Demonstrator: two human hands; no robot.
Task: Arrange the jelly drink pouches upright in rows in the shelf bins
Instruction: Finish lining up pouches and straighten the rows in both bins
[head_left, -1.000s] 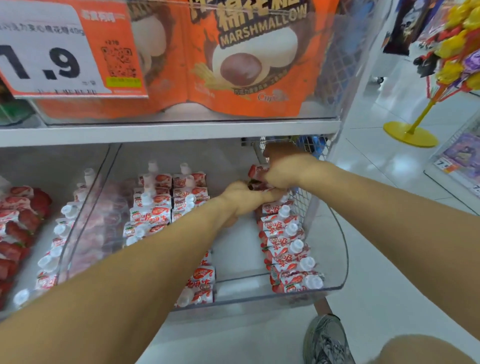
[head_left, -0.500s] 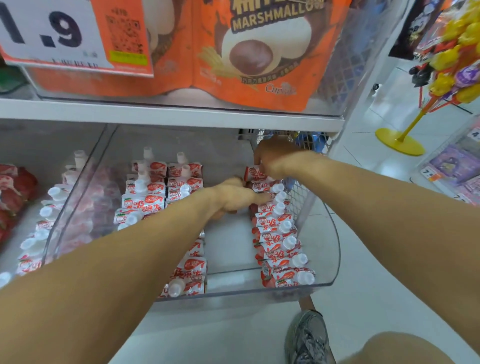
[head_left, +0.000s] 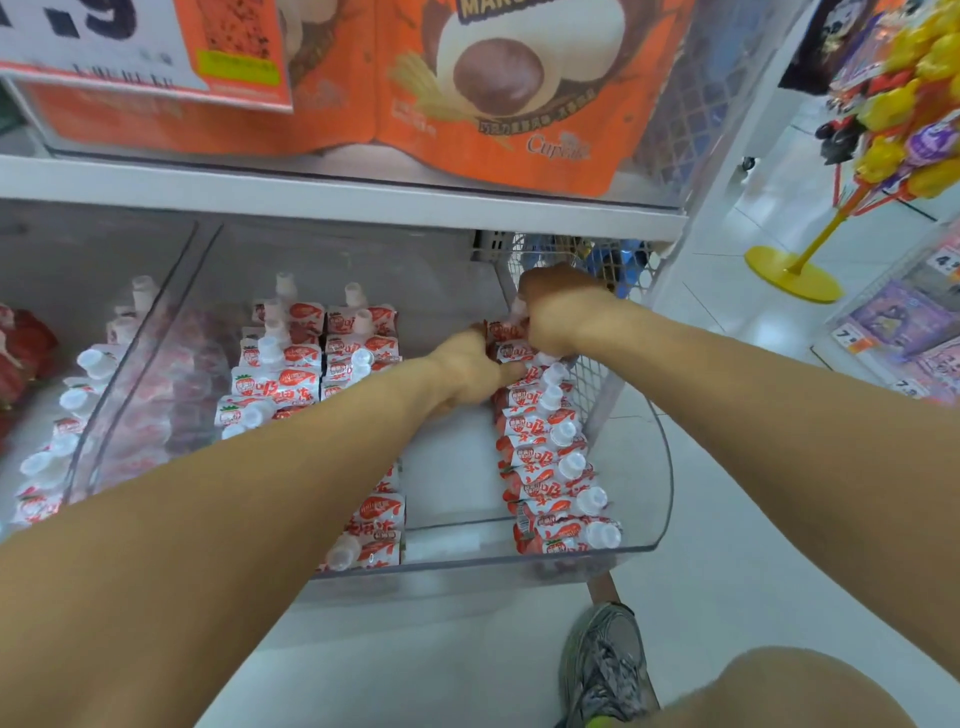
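Observation:
A clear plastic shelf bin (head_left: 660, 467) holds red-and-white jelly drink pouches with white caps. One row (head_left: 550, 467) runs along its right wall, and more pouches (head_left: 311, 358) stand at the back left. My right hand (head_left: 561, 312) grips pouches (head_left: 506, 338) at the far end of the right row, fingers curled over their tops. My left hand (head_left: 467, 371) presses against the same pouches from the left, its fingers curled round them. A bare strip of bin floor (head_left: 457, 467) lies between the rows.
A white shelf board (head_left: 337, 192) hangs just above the bin, carrying orange marshmallow bags (head_left: 509, 93). A neighbouring bin (head_left: 78, 389) at left holds more pouches. A wire mesh panel (head_left: 597, 374) backs the right row. My shoe (head_left: 602, 665) stands on the floor; a yellow display stand (head_left: 795, 270) is at right.
The view has tilted down and closer. Both hands stay at the far end of the right row; my right hand has shifted slightly back and up over the pouch tops.

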